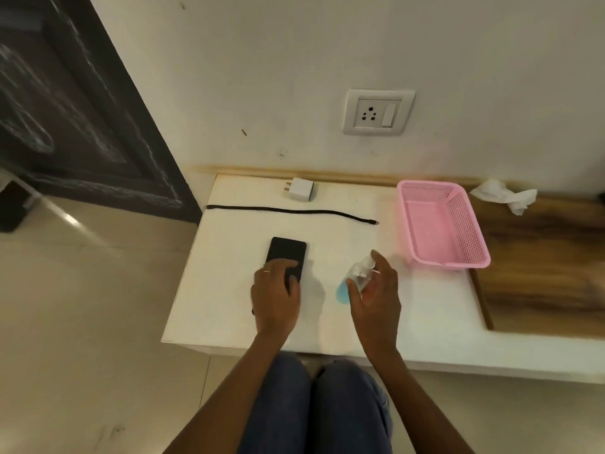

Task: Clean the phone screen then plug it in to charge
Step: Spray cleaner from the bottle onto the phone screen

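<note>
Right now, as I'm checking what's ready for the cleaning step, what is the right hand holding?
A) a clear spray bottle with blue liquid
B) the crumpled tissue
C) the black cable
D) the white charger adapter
A: the right hand is wrapped around the spray bottle, while the adapter, tissue and cable lie untouched on the table.
</note>
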Tool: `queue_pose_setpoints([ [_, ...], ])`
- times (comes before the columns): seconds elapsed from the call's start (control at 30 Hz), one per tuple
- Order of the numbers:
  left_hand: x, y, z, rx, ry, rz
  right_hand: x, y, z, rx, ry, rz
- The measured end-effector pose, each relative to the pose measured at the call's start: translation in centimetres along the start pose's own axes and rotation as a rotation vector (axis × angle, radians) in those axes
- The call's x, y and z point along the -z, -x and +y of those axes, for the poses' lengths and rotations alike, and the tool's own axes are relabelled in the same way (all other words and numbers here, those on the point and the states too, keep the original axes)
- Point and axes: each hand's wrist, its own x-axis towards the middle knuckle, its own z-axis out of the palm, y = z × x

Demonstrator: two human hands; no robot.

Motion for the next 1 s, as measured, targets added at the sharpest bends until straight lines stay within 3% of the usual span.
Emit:
queue_pose_setpoints([
  [0.1, 1.2, -0.2, -1.0, 0.331, -0.104, -0.032, -0.1, 1.2, -0.2, -0.045, 0.035, -0.041],
  [0.17, 1.6, -0.3, -1.5, 0.423, -0.179, -0.129, -0.1, 1.6, -0.4, -0.054, 0.049, -0.048],
  [0.3, 1.2, -1.0, -1.0, 0.378, -0.249, -0.242, 0.1, 1.9, -0.7, -0.058, 0.102, -0.053],
  [0.67, -0.3, -3.0, 0.6, 0.598, -0.138, -0.282, -0.5, 3.0, -0.2, -0.01, 0.134, -0.055],
  [0.87, -1.3, -2.4, 0.9, 0.459, -0.064, -0.226, -0.8, 2.7, 0.2, -0.037, 0.092, -0.067],
  [1.0, -1.9, -2.2, 1.0, 0.46, 0.037, -0.262, -0.9, 2.7, 0.6, -0.045, 0.087, -0.109],
])
